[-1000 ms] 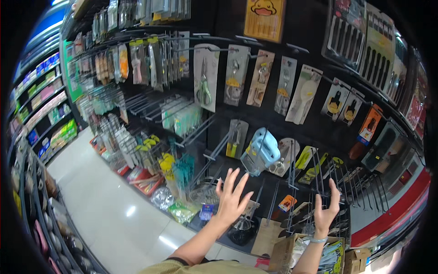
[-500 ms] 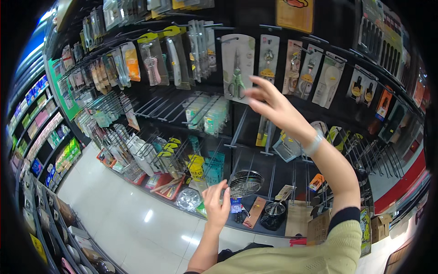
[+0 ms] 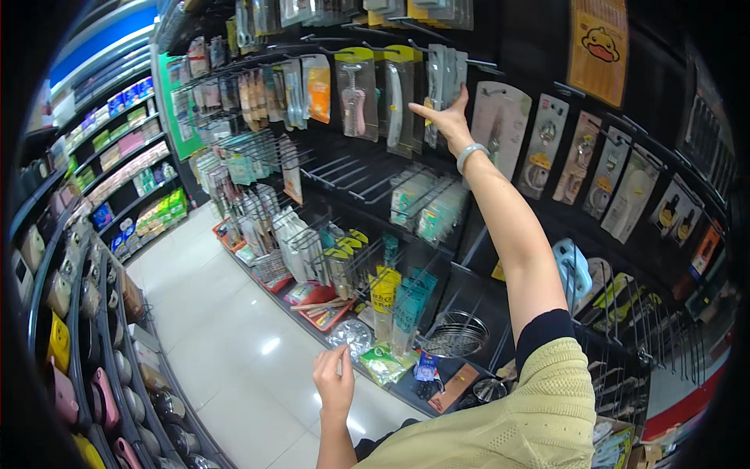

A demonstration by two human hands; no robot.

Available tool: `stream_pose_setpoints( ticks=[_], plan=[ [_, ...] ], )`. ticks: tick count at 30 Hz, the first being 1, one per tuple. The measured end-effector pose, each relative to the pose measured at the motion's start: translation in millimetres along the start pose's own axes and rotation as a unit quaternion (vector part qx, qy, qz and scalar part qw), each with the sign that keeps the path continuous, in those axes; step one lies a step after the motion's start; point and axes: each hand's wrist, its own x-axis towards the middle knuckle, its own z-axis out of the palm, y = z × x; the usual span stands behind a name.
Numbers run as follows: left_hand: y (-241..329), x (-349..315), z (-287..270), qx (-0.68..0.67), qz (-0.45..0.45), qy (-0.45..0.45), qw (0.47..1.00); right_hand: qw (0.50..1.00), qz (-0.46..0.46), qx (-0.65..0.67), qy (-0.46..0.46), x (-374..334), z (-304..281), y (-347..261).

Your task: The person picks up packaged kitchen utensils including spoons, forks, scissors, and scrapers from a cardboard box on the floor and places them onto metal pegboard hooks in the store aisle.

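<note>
Currently, the right hand (image 3: pixel 447 123) is raised with thumb and fingers spread wide; no object is seen in its grasp. It is at the row of narrow, clear-plastic-and-grey tool packs (image 3: pixel 447 70) hanging on the upper part of the black display wall (image 3: pixel 535 55). Contact cannot be confirmed. The packs hang between the long clear pack with a yellow-green top (image 3: pixel 396 105) and the broad white card holding scissors (image 3: pixel 504 125).

For good handling, align the thumb and fingers with opposite faces of one pack, then close lightly. Support it upright and draw it forward without dragging its neighbours. Keep the pale wrist bangle (image 3: pixel 469 155) clear of the white card.

The left hand (image 3: pixel 334 379) is low, loosely curled; nothing shows in it, but its inner side is hidden. It could steady adjacent packs.
</note>
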Motion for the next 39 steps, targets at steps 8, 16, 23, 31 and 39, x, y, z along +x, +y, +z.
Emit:
stream_pose_setpoints(
  ticks=[8,16,23,31,39],
  plan=[
    [6,1,15,0.010,0.009,0.008,1.000,0.989,0.016,0.127,-0.078,9,-12,10],
    [20,2,39,-0.035,0.046,-0.051,0.997,0.996,-0.059,0.050,-0.050,-37,-6,-55],
    [24,-4,42,-0.049,0.052,-0.083,0.994,0.985,-0.019,0.152,-0.081,-61,8,-97],
    [28,-8,43,-0.146,-0.031,-0.069,0.986,0.977,-0.102,0.165,-0.084,-123,-3,-150],
    [41,6,37,-0.529,-0.120,-0.122,0.831,0.959,-0.069,0.102,-0.254,-270,-108,-122]
  ],
)
